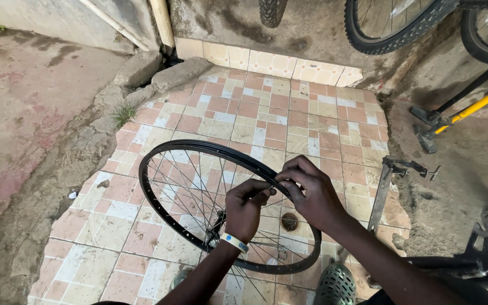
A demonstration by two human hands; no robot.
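A black bicycle wheel rim (159, 155) with thin metal spokes is tilted above a tiled floor, with no tyre on it. My left hand (246, 209) reaches through the spokes near the hub and pinches one spoke. A white wristband with a blue dot sits on that wrist. My right hand (310, 192) holds the rim's near right edge, its fingers meeting the left hand's fingertips at the same spoke.
A round floor drain (289, 221) lies under the wheel. Bicycle tyres (393, 31) lean against the back wall. A metal frame part (388, 181) and a yellow bar (475, 107) lie at the right. My grey perforated shoe (336, 285) is below. Broken concrete borders the tiles on the left.
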